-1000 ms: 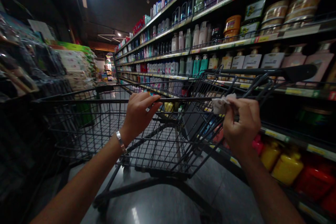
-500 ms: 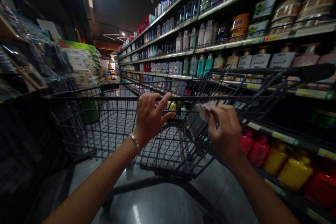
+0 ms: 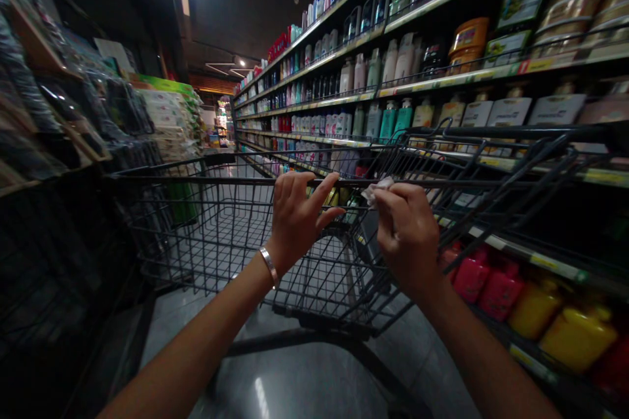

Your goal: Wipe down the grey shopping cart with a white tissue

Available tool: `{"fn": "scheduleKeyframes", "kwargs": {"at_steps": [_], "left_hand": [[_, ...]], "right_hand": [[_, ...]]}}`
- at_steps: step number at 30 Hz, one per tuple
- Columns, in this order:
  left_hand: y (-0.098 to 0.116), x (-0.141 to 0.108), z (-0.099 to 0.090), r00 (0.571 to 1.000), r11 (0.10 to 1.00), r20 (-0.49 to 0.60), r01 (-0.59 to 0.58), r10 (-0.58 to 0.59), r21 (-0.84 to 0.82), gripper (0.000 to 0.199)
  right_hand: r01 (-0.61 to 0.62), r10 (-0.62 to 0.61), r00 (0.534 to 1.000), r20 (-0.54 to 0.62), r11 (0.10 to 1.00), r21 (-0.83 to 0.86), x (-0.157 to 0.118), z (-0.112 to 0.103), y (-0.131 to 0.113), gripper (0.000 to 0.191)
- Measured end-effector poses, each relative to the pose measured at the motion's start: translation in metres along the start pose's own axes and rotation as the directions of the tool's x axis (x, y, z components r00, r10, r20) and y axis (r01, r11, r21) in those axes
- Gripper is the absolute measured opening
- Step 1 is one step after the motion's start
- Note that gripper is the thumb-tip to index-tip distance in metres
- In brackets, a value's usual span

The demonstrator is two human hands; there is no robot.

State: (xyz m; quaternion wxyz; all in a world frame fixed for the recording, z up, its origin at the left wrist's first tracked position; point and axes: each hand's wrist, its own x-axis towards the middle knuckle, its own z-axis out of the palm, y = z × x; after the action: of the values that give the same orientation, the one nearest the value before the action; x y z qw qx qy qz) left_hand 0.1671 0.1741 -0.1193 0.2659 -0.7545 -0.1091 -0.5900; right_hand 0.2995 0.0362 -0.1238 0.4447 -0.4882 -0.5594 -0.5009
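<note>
A dark wire shopping cart (image 3: 236,229) stands side-on before me, and its basket shows bare wire mesh. My left hand (image 3: 297,216), with a silver bracelet (image 3: 268,267) at the wrist, rests at the cart's near top rail, thumb and index finger spread apart. Just right of it, my right hand (image 3: 409,229) pinches a crumpled whitish tissue (image 3: 377,191) between thumb and fingers. The tissue lies against the same rail. Part of the tissue is hidden by the fingers.
Shelves (image 3: 442,82) of bottles and jars run along the right side. Pink bottles (image 3: 500,288) and yellow bottles (image 3: 577,334) stand low at the right. Packaged goods (image 3: 170,114) line the left. Grey floor tiles (image 3: 275,373) show under the cart.
My right hand has moved left, closer to my left hand, bringing the tissue onto the rail. The cart, shelves and left hand appear slightly further right in view.
</note>
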Motion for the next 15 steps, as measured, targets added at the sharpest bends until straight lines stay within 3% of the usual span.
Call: {"fn": "scheduleKeyframes", "kwargs": {"at_steps": [3, 6, 10, 15], "left_hand": [[0.0, 0.0, 0.0, 1.0, 1.0, 0.001, 0.008, -0.008, -0.01, 0.052], [0.0, 0.0, -0.002, 1.0, 1.0, 0.012, 0.006, -0.005, -0.028, 0.05], [-0.001, 0.002, -0.008, 0.994, 0.999, 0.105, -0.012, 0.016, -0.04, 0.052], [0.0, 0.003, -0.016, 0.987, 0.997, 0.16, -0.004, 0.015, -0.071, 0.058]], "right_hand": [[-0.01, 0.009, 1.0, 0.015, 1.0, 0.027, 0.003, 0.007, -0.008, 0.031], [0.051, -0.055, 0.994, 0.099, 0.998, 0.041, -0.009, 0.014, -0.02, 0.029], [0.057, -0.066, 0.974, 0.215, 0.997, 0.049, -0.013, 0.011, -0.025, 0.025], [-0.031, 0.031, 0.998, 0.052, 1.0, -0.003, 0.005, 0.012, -0.021, 0.025]]}}
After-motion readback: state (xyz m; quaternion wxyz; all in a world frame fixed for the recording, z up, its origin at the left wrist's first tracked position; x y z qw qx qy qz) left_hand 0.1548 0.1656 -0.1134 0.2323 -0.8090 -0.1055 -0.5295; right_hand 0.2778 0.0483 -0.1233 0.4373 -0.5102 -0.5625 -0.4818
